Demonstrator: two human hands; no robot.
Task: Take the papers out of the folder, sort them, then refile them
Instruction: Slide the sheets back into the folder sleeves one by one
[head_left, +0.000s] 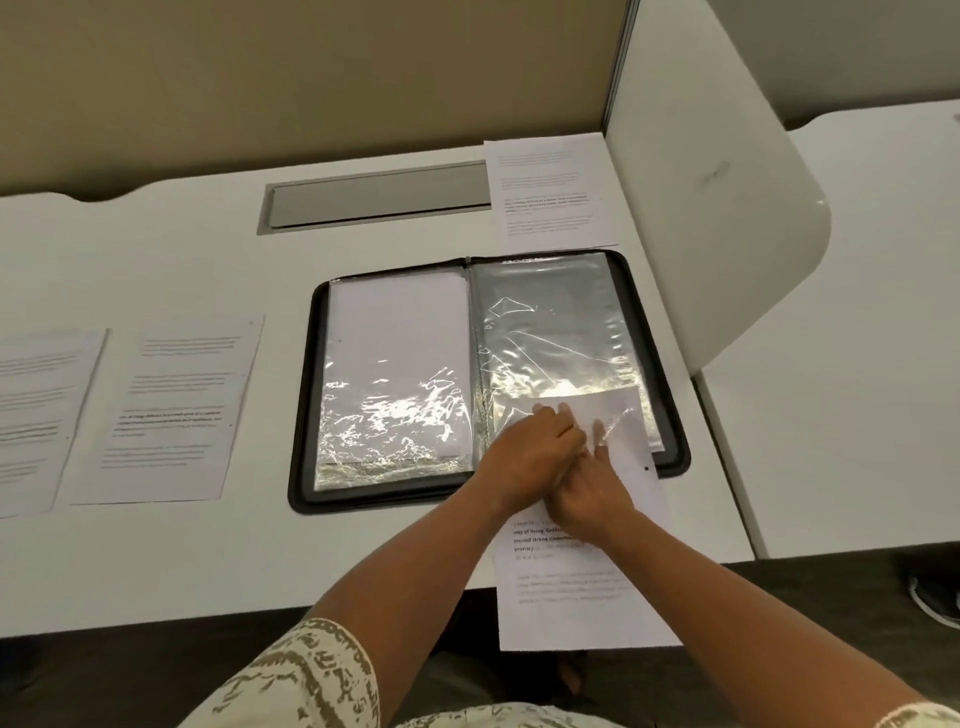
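Your two hands, left (537, 447) and right (592, 491), meet at the counter's near right edge, fingers pressing a thin, floppy sheet (576, 597) partway into the open folder's (306, 395) slippery right sleeve (556, 332); hold it flat near its leading corners.

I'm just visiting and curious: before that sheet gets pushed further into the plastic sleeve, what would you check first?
1. Folder lies open and flat: ok.
2. Top edge of the sheet is inside the right sleeve: ok.
3. Left hand holds the sleeve mouth open: cannot tell.
4. Right hand rests on the sheet: ok.
5. Sheet runs straight with the sleeve: ok, slight tilt.
6. Sheet supported: not ok, lower end overhangs the desk edge.
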